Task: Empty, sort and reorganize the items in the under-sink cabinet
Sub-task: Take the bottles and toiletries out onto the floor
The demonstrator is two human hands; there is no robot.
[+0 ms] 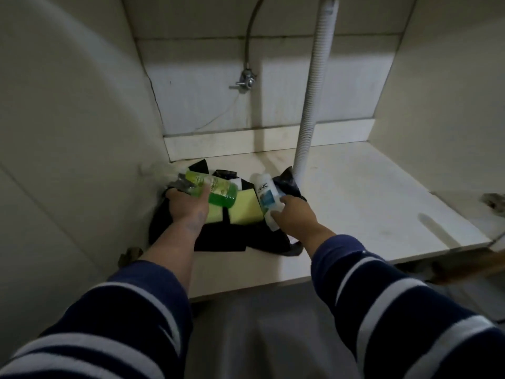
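My left hand [187, 206] grips a clear bottle of green liquid [216, 190], lying on its side over the items at the cabinet's back left. My right hand [293, 212] holds a white bottle with a blue label [266, 199], tilted, its top pointing toward the back. Between the two bottles lie two yellow sponges [246, 209] on black plastic bags [218, 236] spread over the white cabinet floor [369, 192]. More crumpled black plastic [287, 181] sits behind the white bottle at the foot of the drain hose.
A white corrugated drain hose [314, 99] runs down to the cabinet floor just behind my right hand. A metal valve with a grey flexible pipe [246, 80] is on the back wall. A door hinge [492, 199] shows at the right edge.
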